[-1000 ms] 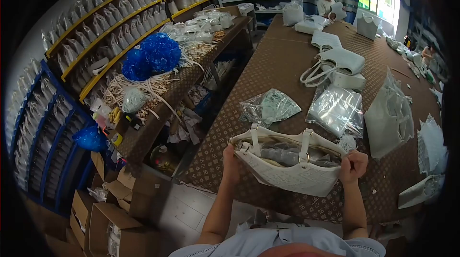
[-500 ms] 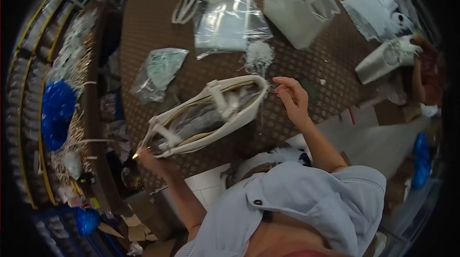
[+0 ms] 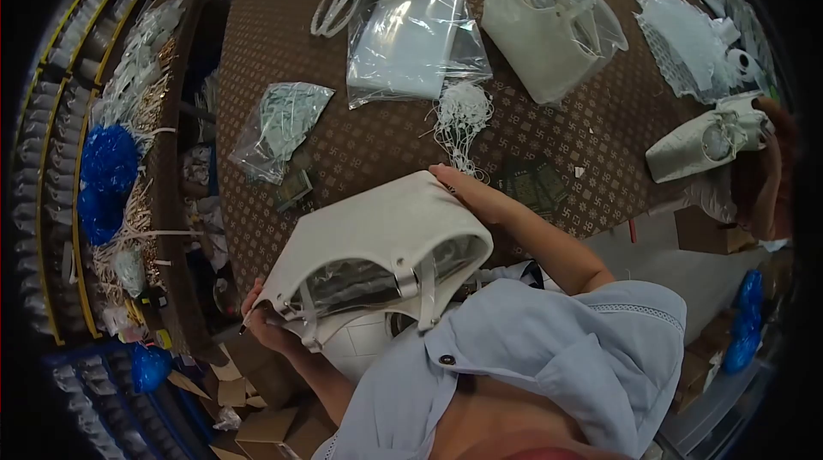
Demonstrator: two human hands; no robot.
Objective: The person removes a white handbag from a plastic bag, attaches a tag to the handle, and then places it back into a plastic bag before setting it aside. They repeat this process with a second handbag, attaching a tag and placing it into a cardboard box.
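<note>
A white handbag is tilted between my hands at the table's near edge, its open top and handles turned toward my body. Clear plastic shows inside the opening. My left hand grips the bag's left end, with a small pointed thing sticking out by the fingers. At the far right corner of the bag, my right hand lies with its fingers against the base; the fingertips are partly hidden. A bundle of white strings rests on the brown patterned table just beyond.
Plastic sleeves, a wrapped white bag, a packet of tags and dark cards lie on the table. At the right, a co-worker's arm is beside another white bag. Shelves stand left.
The handbag has turned over so its opening faces my body and its outer side shows. My right hand has moved from beside the bag onto its far corner.
</note>
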